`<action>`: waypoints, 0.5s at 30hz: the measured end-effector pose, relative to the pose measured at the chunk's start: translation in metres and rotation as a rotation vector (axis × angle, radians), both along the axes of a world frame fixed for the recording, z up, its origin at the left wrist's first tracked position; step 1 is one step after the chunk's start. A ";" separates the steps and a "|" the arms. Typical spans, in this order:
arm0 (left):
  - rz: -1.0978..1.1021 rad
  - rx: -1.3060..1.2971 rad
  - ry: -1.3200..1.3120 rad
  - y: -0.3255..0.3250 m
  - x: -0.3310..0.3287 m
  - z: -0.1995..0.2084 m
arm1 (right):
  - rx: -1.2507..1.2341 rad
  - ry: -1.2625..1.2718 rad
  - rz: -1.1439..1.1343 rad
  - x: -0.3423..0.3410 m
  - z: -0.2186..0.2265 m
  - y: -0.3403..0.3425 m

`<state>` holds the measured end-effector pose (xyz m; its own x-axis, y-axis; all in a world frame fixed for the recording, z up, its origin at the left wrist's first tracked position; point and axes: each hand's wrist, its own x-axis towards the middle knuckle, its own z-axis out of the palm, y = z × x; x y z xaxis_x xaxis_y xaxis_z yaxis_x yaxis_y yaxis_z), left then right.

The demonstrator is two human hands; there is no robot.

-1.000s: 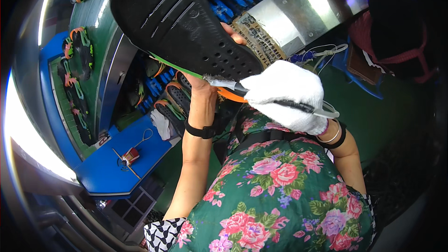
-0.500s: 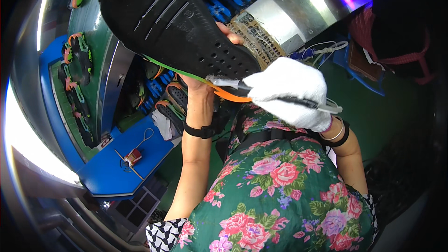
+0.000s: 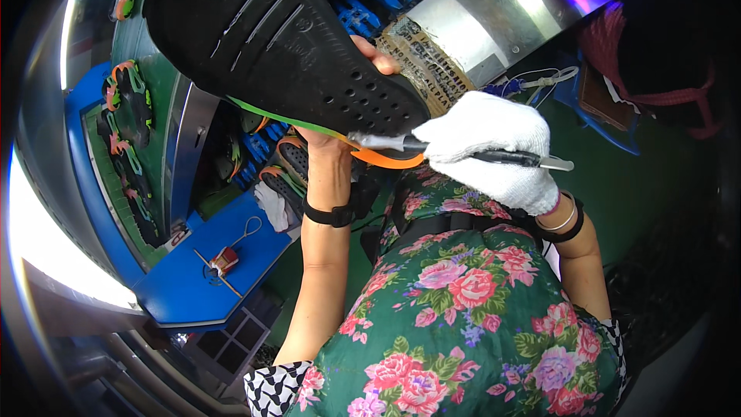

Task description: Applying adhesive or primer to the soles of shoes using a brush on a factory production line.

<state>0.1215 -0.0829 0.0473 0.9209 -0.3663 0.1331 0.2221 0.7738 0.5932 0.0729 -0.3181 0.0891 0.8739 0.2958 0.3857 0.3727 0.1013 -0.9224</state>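
A large black shoe sole [image 3: 255,38], with slots near its toe and small holes toward the heel, is held up sole-outward at the upper left. Green and orange trim [image 3: 386,158] runs along its lower edge. My bare left hand [image 3: 376,55] is closed round it from behind; a few fingers show past its right edge and the palm sits below. My right hand [image 3: 494,143], in a white knitted glove, grips a brush [image 3: 378,141] with a dark handle. The pale brush tip touches the sole's lower edge near the trim.
Several shoes with green and orange straps [image 3: 127,100] lie on a green belt at left. A blue table [image 3: 193,293] holds a small red container [image 3: 224,261]; a white cloth [image 3: 272,207] and patterned shoes [image 3: 293,162] are beside it. Taped cardboard [image 3: 421,54] adjoins a metal cover [image 3: 502,23].
The sole has shifted a little left. My right hand and the brush have moved slightly right, and the brush tip sits a bit lower along the edge.
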 end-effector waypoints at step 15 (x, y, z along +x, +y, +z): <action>0.011 0.125 -0.051 -0.003 0.012 0.001 | -0.060 -0.011 0.022 0.003 0.003 -0.010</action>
<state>0.1333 -0.0857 0.0485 0.9181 -0.3731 0.1339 0.1811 0.6952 0.6956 0.0756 -0.3276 0.0923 0.8628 0.3381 0.3759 0.3809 0.0542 -0.9230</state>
